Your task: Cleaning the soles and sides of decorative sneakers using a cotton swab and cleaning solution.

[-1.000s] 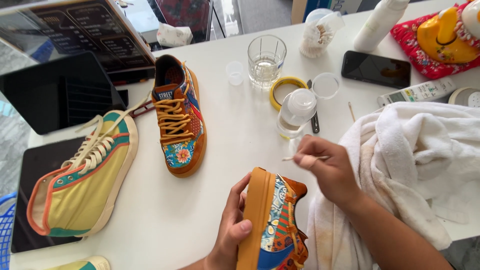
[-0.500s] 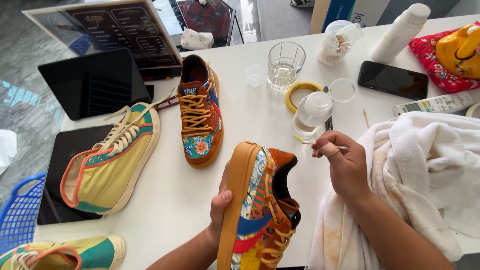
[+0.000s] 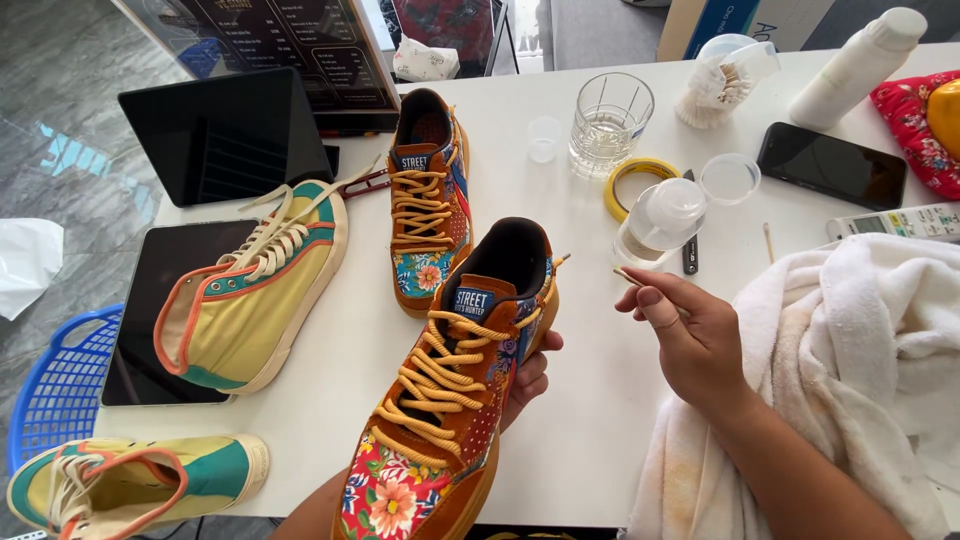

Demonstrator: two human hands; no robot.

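Left hand point(image 3: 528, 380) grips the floral shoe point(image 3: 450, 400) from beneath, above the tabletop point(image 3: 590, 400); right hand point(image 3: 690, 335) pinches a thin stick point(image 3: 628, 276) beside the lidded jar point(image 3: 660, 220) (contents unclear); glass point(image 3: 610, 122) holds water.

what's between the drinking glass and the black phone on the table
In the head view, between the drinking glass and black phone lies a small clear lid.

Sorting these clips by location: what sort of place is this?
Probably a shoe-cleaning or sneaker-care counter in a shop. Several sneakers lie on the white table, with a white towel, a glass of water and a small brush nearby; a menu-style board stands behind.
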